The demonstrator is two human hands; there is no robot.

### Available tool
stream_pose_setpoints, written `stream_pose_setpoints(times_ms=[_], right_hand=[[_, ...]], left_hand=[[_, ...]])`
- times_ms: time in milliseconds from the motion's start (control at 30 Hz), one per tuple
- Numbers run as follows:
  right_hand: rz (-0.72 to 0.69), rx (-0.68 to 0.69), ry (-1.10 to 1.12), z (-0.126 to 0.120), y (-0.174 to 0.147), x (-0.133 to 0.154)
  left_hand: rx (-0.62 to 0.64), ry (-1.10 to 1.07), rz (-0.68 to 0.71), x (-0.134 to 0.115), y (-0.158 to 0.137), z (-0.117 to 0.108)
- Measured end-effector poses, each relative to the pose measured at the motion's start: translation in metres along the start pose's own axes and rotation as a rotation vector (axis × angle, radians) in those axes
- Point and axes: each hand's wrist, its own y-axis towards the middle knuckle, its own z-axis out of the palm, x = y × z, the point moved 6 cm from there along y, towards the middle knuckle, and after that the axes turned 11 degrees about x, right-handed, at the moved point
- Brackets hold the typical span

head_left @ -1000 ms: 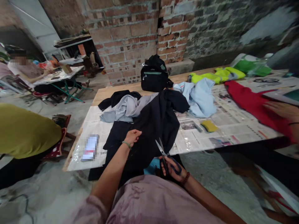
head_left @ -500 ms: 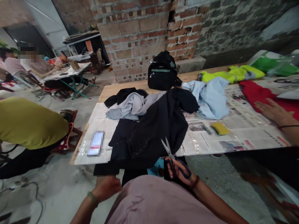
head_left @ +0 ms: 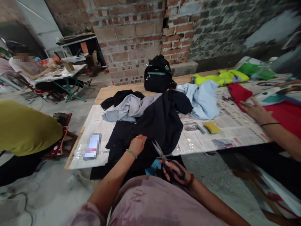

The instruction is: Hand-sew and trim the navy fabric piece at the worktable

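Scissors (head_left: 164, 158): one pair
Dark cloth (head_left: 162, 124): one heap
Your right hand (head_left: 176, 174): wrapped round the handles
Your left hand (head_left: 137, 145): curled at cloth, pinch unclear

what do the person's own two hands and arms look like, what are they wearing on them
Both hands are ungloved. The left hand has a thin green bracelet that looks beaded at the wrist; the right hand has a thicker dark red beaded bracelet. A loose mauve fabric sleeve covers the left upper arm; the right sleeve isn't visible.
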Motion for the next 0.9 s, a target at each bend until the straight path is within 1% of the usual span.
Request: stream_pose_setpoints(times_ms=[100,167,233,333,400,500,533,567,633,667,700,733,800,867,900], right_hand=[[0.023,0.002,0.013,0.0,0.004,-0.003],[0.027,0.017,0.032,0.002,0.008,-0.005],[0.031,0.032,0.049,0.005,0.011,-0.006],[0.042,0.049,0.063,0.009,0.015,-0.006],[0.043,0.055,0.073,0.011,0.016,-0.006],[0.048,0.065,0.087,0.013,0.018,-0.006],[0.055,0.066,0.09,0.013,0.018,-0.007],[0.062,0.066,0.093,0.013,0.019,-0.008],[0.071,0.054,0.103,0.012,0.018,-0.011],[0.071,0.042,0.111,0.011,0.017,-0.012],[0.068,0.03,0.12,0.01,0.016,-0.013],[0.062,0.017,0.128,0.01,0.015,-0.013],[0.046,0.001,0.132,0.009,0.013,-0.012],[0.032,0.001,0.124,0.01,0.012,-0.01],[0.03,0.002,0.12,0.01,0.012,-0.01]], left_hand=[[0.073,0.137,-0.083,0.001,0.001,0.007],[0.074,0.173,-0.114,0.002,0.0,0.008],[0.041,0.143,-0.125,0.004,-0.001,0.008],[-0.054,-0.02,-0.104,0.007,-0.003,0.007],[-0.111,-0.209,-0.101,0.013,-0.006,0.009],[-0.127,-0.533,-0.18,0.027,-0.009,0.019],[-0.143,-0.596,-0.207,0.03,-0.011,0.021],[-0.177,-0.611,-0.215,0.032,-0.012,0.02],[-0.272,-0.514,-0.163,0.029,-0.014,0.012],[-0.296,-0.423,-0.117,0.025,-0.015,0.007],[-0.284,-0.322,-0.075,0.019,-0.014,0.005],[-0.237,-0.219,-0.048,0.014,-0.012,0.004],[-0.09,-0.032,-0.033,0.005,-0.007,0.008],[0.024,0.104,-0.04,0.001,-0.003,0.013],[0.055,0.139,-0.047,0.0,-0.002,0.014]])
